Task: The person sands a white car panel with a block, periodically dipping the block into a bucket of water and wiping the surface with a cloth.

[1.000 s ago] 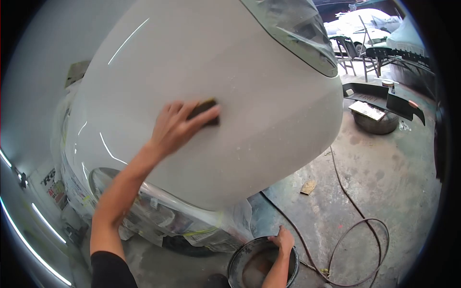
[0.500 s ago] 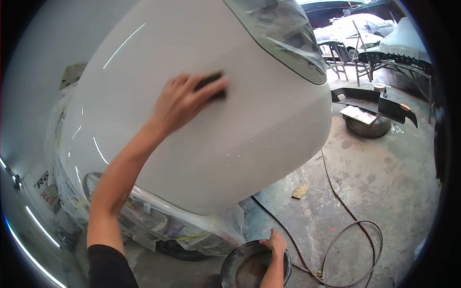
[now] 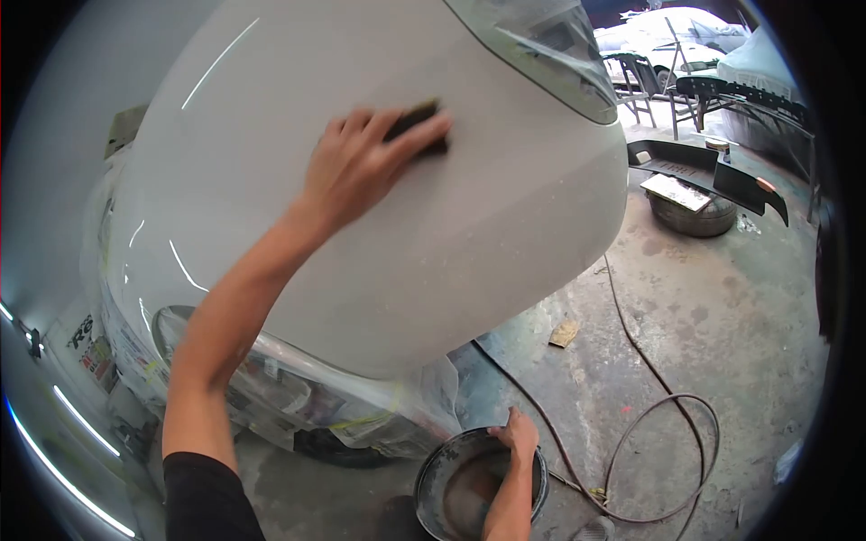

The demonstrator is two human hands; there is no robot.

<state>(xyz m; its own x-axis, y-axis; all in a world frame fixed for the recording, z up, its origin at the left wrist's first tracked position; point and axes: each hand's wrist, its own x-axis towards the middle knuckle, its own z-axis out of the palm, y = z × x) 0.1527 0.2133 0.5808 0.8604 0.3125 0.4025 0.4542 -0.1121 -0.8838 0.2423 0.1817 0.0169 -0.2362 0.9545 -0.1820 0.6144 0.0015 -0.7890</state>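
Note:
My left hand (image 3: 356,162) is closed around a dark sanding block (image 3: 424,126) and presses it against the pale grey car hood (image 3: 505,207). The block is blurred, with a yellowish upper edge, and my fingers partly cover it. Low in the view, my right hand (image 3: 518,433) grips the rim of a round black bucket (image 3: 439,451). Brownish liquid lies in the bucket. Tiny pale specks dot the panel's lower right part.
Plastic and paper masking (image 3: 361,419) covers the car's front; a masked windshield (image 3: 550,63) is above. A looped hose (image 3: 622,352) crosses the floor beside a yellowish scrap (image 3: 564,334). A black bumper part (image 3: 704,171) rests over a tire (image 3: 690,221) at right.
My left hand and the block appear slightly farther up and right on the panel. The whole view has shifted a little. My right hand keeps its hold on the bucket rim.

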